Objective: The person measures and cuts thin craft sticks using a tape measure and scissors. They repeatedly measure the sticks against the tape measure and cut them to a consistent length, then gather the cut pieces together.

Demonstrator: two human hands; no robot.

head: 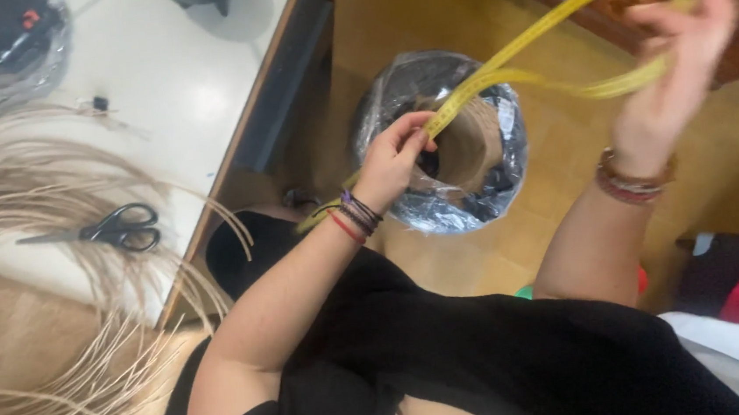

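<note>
Looking down through the head camera, I noted the left hand (392, 157) pinched shut on a yellow measuring tape (499, 72), just above a plastic-wrapped spool (443, 140) on the floor. The right hand (678, 51) was raised well apart, fingers loosely curled around the same tape, which ran taut between both hands. Black scissors (112, 228) lay on the white table (184, 81) among pale straw fibres (25, 191).
</note>
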